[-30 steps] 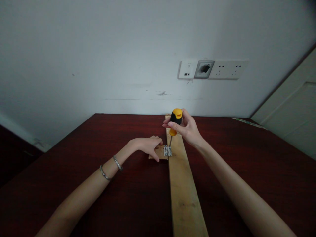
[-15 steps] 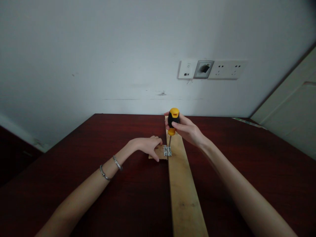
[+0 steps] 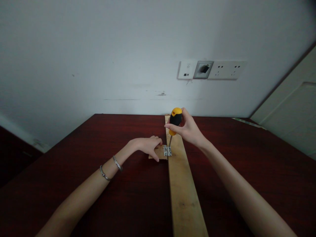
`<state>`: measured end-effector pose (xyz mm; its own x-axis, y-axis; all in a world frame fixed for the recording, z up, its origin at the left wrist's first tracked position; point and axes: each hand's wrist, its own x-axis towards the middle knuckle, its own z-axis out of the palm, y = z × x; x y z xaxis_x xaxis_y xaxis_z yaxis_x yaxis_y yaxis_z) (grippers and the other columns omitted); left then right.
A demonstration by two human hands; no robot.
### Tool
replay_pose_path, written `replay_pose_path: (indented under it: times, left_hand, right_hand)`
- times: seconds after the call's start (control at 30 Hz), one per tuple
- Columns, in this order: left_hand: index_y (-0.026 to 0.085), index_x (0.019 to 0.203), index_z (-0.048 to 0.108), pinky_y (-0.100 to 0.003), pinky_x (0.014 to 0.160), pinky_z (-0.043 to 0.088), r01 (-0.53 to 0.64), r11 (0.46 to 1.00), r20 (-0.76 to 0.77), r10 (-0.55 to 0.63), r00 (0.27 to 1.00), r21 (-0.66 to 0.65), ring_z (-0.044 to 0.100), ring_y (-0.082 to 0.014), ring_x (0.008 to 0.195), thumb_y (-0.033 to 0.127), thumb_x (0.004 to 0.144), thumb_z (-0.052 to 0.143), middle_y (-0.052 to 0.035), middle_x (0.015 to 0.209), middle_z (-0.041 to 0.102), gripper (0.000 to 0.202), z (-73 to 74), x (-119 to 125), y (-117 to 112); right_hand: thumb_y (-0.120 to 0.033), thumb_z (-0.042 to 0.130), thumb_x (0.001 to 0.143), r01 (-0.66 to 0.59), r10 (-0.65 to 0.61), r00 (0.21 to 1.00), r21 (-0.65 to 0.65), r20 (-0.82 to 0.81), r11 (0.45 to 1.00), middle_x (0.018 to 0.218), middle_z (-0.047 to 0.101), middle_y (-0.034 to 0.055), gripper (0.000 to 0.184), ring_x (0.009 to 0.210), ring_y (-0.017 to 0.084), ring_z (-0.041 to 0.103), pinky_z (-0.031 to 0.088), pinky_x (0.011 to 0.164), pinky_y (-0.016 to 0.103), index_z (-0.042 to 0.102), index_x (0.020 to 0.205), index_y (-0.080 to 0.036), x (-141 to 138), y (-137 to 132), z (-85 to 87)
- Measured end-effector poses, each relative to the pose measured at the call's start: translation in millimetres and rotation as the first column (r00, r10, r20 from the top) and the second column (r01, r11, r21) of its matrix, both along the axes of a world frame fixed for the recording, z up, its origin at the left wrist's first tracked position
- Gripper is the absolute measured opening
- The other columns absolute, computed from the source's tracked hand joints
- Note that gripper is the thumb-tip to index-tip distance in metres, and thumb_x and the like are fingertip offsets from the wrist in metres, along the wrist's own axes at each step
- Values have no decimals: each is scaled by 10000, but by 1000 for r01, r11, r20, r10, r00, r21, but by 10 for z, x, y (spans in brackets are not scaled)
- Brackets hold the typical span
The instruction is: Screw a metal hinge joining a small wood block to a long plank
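Observation:
A long pale wooden plank (image 3: 184, 187) lies lengthwise on the dark red table, pointing towards the wall. Against its left side sits a small piece of wood (image 3: 161, 155), and a metal hinge (image 3: 167, 151) spans the joint between the two. My left hand (image 3: 148, 145) grips the small piece, thumb on the near side and fingers over the far side. In my right hand (image 3: 191, 131) is a yellow and black screwdriver (image 3: 176, 119), slightly tilted, its shaft running down to the hinge's right leaf. Whether a screw sits under its tip is too small to tell.
The dark red table (image 3: 118, 210) meets a pale wall (image 3: 123, 59) at the back. Wall sockets (image 3: 223, 70) and a plug (image 3: 204, 68) are above the right half. A pale door or panel (image 3: 293, 108) stands at the right, near a patterned strip (image 3: 249, 123) on the table's back edge.
My right hand has turned around the screwdriver handle, the fingers shifting to the right, and the handle leans slightly more right. My left hand, the hinge and the wood stay put.

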<state>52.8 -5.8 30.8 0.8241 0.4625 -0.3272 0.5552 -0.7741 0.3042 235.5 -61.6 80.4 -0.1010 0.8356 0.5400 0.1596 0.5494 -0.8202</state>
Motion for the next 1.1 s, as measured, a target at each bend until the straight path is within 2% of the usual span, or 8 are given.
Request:
replay_pose_path:
  times: [0.1,0.27,0.4,0.53,0.67,0.83,0.97,1.1]
  left_hand:
    - [160,1088,458,-312,802,382,4,1000,3,-4,1000,5,439,-260,1004,587,581,669,-88,1071,484,695,-7,2,7]
    - [149,1112,453,-312,816,372,15,1000,0,-15,1000,22,428,-259,1007,591,578,675,-95,1085,482,728,-35,4,21]
    - [153,1114,447,-305,808,376,17,1000,-1,-17,1000,23,426,-254,1004,593,574,675,-90,1080,480,733,-28,5,17]
    - [157,1103,454,-310,808,376,11,1000,-1,-11,1000,19,429,-253,987,597,577,667,-84,1059,484,718,-21,3,14]
    - [165,1078,461,-301,799,381,17,1000,19,-18,1000,26,435,-242,968,607,573,670,-79,1050,487,703,-51,-8,32]
    - [161,1066,465,-295,778,391,30,999,32,-31,999,43,443,-235,950,622,578,666,-78,1041,494,701,-73,-19,41]
    - [152,1076,466,-293,774,391,21,999,7,-21,1000,49,440,-247,967,607,583,671,-88,1047,493,702,-18,-4,1]
    - [150,1091,461,-297,772,393,5,999,-14,-4,1000,36,444,-254,980,601,592,666,-94,1068,492,703,33,7,-32]
  right_hand:
    - [-341,706,702,-104,101,993,-46,-68,994,816,558,-3,341,696,127,539,465,635,298,423,852,-221,-31,-2,-21]
    - [-405,652,746,-187,174,974,-80,-144,979,834,507,-2,353,724,121,507,461,684,282,491,1010,-237,-51,15,-75]
    - [-492,476,842,-384,339,904,-147,-261,911,829,521,7,402,702,126,522,463,658,279,481,1170,-260,-4,30,-85]
    - [-447,526,832,-424,373,891,-180,-261,887,908,570,38,388,766,149,562,479,712,306,530,1162,-244,87,40,-54]
    - [-375,622,791,-363,325,923,-177,-207,915,1007,616,65,311,858,178,596,483,792,358,604,1050,-204,187,46,-15]
    - [-352,709,710,-240,225,968,-150,-114,959,955,647,47,281,883,180,608,481,830,368,607,918,-193,203,32,45]
    - [-348,735,673,-134,130,990,-99,-55,986,815,606,8,296,769,144,584,493,716,303,531,828,-201,125,1,87]
    - [-362,757,638,13,-13,1000,-23,26,1000,692,526,-35,367,638,110,514,442,538,237,439,746,-215,64,-30,104]
